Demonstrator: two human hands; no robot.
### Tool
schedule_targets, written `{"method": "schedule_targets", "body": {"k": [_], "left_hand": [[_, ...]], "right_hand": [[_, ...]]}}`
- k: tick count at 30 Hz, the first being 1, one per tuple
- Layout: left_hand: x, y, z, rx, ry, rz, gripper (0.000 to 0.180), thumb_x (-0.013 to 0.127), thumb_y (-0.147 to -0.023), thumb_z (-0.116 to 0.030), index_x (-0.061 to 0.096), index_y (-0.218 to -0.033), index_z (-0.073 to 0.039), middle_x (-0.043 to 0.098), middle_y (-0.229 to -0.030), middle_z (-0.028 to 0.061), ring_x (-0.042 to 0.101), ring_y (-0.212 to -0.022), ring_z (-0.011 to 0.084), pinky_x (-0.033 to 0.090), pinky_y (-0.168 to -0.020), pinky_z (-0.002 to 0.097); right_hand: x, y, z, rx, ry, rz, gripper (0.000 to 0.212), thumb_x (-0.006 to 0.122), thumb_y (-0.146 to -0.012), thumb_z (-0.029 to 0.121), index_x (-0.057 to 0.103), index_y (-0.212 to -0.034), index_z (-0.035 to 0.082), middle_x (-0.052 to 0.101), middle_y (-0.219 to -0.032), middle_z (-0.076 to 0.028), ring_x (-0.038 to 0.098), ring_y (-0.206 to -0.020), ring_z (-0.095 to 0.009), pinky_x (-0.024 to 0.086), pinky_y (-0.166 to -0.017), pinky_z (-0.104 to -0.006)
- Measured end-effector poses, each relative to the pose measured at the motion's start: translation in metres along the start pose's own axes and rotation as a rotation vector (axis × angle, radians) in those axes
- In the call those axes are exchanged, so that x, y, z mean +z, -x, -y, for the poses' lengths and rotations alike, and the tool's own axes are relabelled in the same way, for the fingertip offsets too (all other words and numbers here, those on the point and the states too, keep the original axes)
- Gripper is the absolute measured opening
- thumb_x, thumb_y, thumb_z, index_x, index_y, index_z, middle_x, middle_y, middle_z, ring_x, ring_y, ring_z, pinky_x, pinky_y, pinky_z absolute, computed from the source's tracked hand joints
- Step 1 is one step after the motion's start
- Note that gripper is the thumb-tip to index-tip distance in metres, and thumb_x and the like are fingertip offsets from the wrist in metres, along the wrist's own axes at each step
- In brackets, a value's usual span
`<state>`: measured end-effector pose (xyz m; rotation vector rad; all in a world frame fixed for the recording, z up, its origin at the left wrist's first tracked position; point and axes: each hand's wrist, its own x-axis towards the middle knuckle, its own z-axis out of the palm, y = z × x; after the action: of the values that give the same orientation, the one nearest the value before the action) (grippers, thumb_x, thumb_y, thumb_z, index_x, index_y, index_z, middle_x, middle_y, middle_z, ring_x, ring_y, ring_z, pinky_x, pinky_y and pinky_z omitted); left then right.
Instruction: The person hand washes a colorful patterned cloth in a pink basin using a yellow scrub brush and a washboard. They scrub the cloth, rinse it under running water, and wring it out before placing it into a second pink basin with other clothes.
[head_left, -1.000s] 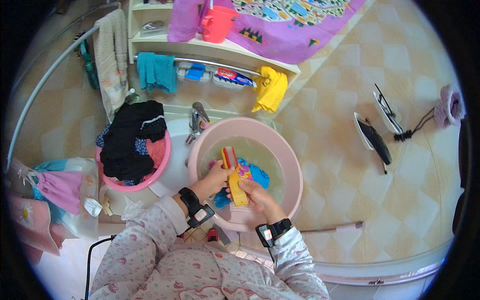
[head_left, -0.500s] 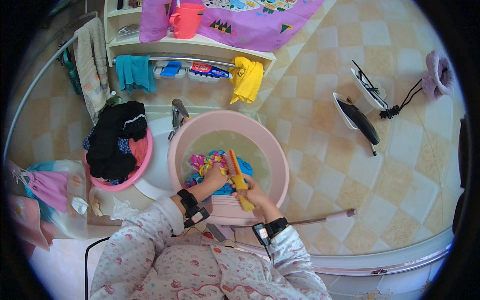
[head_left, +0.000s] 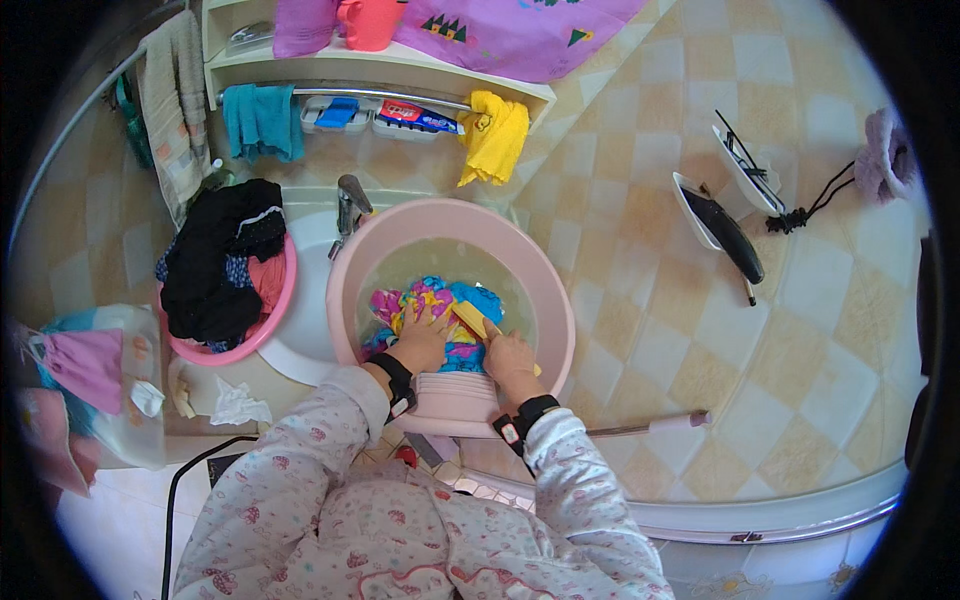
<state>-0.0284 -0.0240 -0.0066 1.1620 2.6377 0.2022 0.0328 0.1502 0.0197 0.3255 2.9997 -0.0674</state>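
Observation:
Inside the pink basin (head_left: 550, 262), with cloudy water in it, lies a wet, multicoloured cloth (head_left: 478, 297) in blue, yellow and magenta. My left hand (head_left: 421, 340) rests on the cloth with its fingers spread. My right hand (head_left: 510, 357) is closed around the handle of a yellow scrubbing brush (head_left: 470, 317). The brush lies against the cloth, bristles out of sight beneath it. A ribbed washboard slope (head_left: 455, 396) is part of the basin's near side, under my wrists.
At left, a pink tub (head_left: 283, 322) holds dark clothes (head_left: 215, 270). Behind the basin stands a tap (head_left: 350, 203) over the white sink (head_left: 302, 298). A rail with a yellow cloth (head_left: 493, 138) runs above. Wall holders (head_left: 697, 213) are at right.
The brush has turned from bristles showing to bristles down on the cloth. My left hand's fingers have spread out over the cloth. The whole view has shifted slightly.

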Motion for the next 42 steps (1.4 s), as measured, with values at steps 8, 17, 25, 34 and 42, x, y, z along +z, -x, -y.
{"method": "schedule_targets", "body": {"k": [8,17,25,34,42], "left_hand": [[-0.002,0.001,0.001,-0.020,0.038,0.041,0.051,0.055,-0.079,-0.030,0.050,-0.127,-0.015,0.034,-0.141,0.0114,0.018,-0.133,0.0394,0.002,-0.102,0.0643],[-0.003,0.007,0.005,-0.001,0.091,0.043,0.051,0.058,-0.078,-0.035,0.051,-0.127,-0.020,0.033,-0.141,0.0108,0.017,-0.133,0.0384,0.003,-0.103,0.0625],[-0.005,0.008,0.004,0.001,0.064,0.057,0.053,0.056,-0.081,-0.037,0.048,-0.129,-0.019,0.029,-0.144,0.0107,0.014,-0.135,0.0391,-0.001,-0.102,0.0642],[-0.007,0.004,0.005,0.010,0.089,0.090,0.050,0.056,-0.080,-0.035,0.051,-0.126,-0.016,0.029,-0.143,0.0131,0.014,-0.134,0.0403,0.000,-0.100,0.0661],[-0.014,0.008,0.007,-0.001,0.101,0.115,0.056,0.057,-0.080,-0.037,0.045,-0.132,-0.019,0.027,-0.145,0.0107,0.013,-0.135,0.0377,0.001,-0.102,0.0635]], "right_hand": [[-0.026,0.046,0.004,0.021,0.080,0.179,0.053,0.050,-0.084,0.022,0.037,-0.135,0.023,0.057,-0.104,-0.022,0.060,-0.089,-0.038,0.048,-0.076,-0.0460],[-0.042,0.014,0.028,0.185,-0.001,0.120,0.046,0.050,-0.083,0.017,0.045,-0.128,0.021,0.057,-0.105,-0.022,0.060,-0.090,-0.037,0.049,-0.077,-0.0448],[-0.011,0.021,0.032,0.177,-0.099,-0.014,0.045,0.049,-0.086,0.021,0.041,-0.130,0.019,0.059,-0.099,-0.024,0.060,-0.086,-0.038,0.049,-0.074,-0.0458],[-0.016,0.053,0.034,0.108,-0.018,0.023,0.046,0.047,-0.085,0.020,0.042,-0.131,0.022,0.059,-0.090,-0.025,0.060,-0.081,-0.041,0.050,-0.073,-0.0452],[-0.002,0.008,-0.034,0.343,-1.350,0.364,0.032,0.039,-0.094,0.028,0.047,-0.118,0.008,0.056,-0.080,-0.018,0.054,-0.061,-0.028,0.047,-0.056,-0.0390]]}}
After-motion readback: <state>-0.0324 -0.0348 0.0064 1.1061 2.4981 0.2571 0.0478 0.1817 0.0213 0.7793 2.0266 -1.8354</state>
